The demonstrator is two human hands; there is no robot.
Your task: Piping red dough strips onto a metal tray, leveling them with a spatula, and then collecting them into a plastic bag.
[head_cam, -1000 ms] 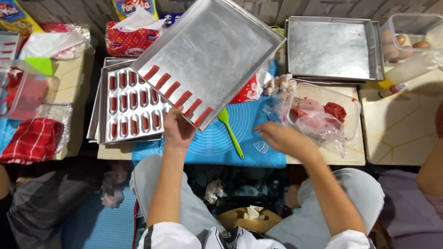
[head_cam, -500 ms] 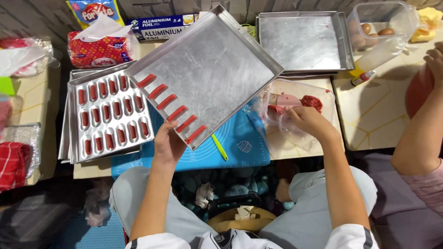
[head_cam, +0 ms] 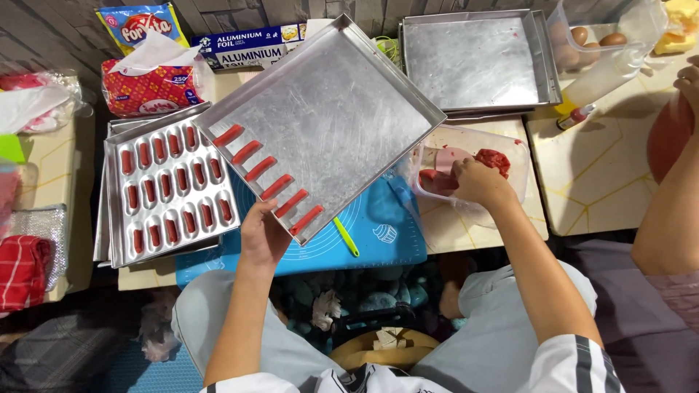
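Silver tray (head_cam: 342, 109), tipped up in the middle of the frame, is gripped at its low edge by the left hand (head_cam: 263, 234), while the right hand (head_cam: 477, 182) pinches red dough (head_cam: 494, 159) in the tub (head_cam: 518, 145) at the right, so the red sticks (head_cam: 268, 180) might slide off.

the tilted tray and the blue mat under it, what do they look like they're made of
The tilted tray, held at its lower edge by the left hand, looks like bare metal, probably aluminium: dull grey sheen, fine scratches, folded rim. The blue mat looks like silicone or soft plastic: matte, flat, thin, with white printed outlines. The right hand reaches into a clear tub, seemingly thin plastic.
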